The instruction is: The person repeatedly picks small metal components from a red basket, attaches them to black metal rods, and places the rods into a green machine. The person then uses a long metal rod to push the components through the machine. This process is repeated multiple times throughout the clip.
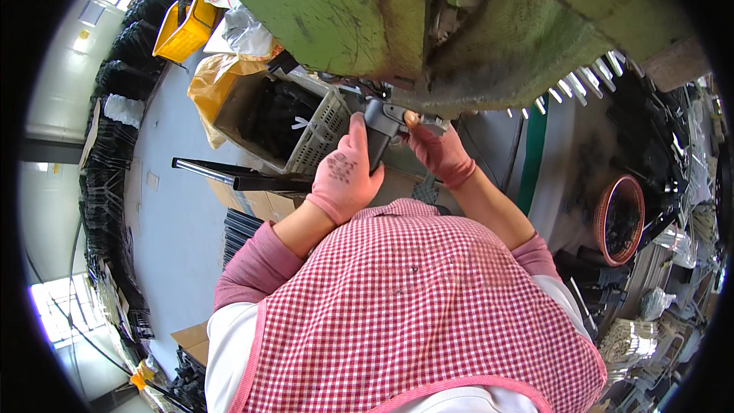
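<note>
My left hand (346, 172), in a pink glove with a dark print on its back, is wrapped round a dark tube-like part (380, 138) with a rounded grey head. The index finger lies along its side. My right hand (443, 154), also gloved in pink, is closed at the right of the part, its fingers by a small grey metal piece (433, 124). A bare fingertip shows through that glove. I cannot make out whether the small piece is joined to the tube. Both hands are just below the lower edge of a worn green machine (329, 19).
Left of my hands stands a grey plastic crate (317, 131) with a yellow bag over its rim and dark pieces inside. Long black tubes (252, 180) jut out below it. A yellow crate (186, 30) stands farther left, a reddish round basket (620, 218) at right.
</note>
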